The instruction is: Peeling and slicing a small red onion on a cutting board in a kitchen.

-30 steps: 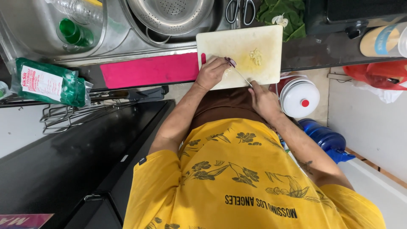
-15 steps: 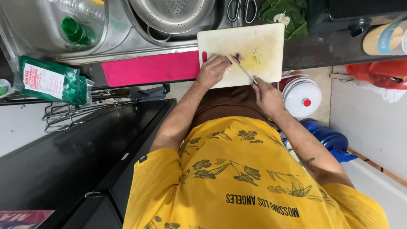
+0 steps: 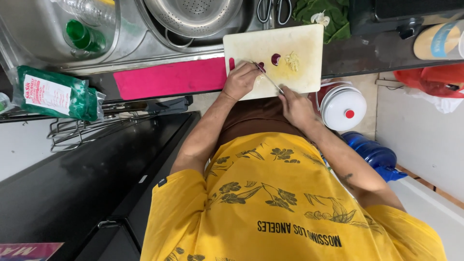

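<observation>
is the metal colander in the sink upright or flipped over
Upright: the colander shows its hollow, perforated inside facing up, sitting in the sink.

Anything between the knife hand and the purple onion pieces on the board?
Nothing visible. The right hand holds the knife, its blade reaching the purple piece under the left hand. A second piece lies beside it on the cutting board.

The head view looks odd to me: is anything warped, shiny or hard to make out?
Head view: evenly lit, edges bowed by the wide lens; glare on the metal colander; the knife in the right hand is thin and faint; left hand sharp.
</observation>
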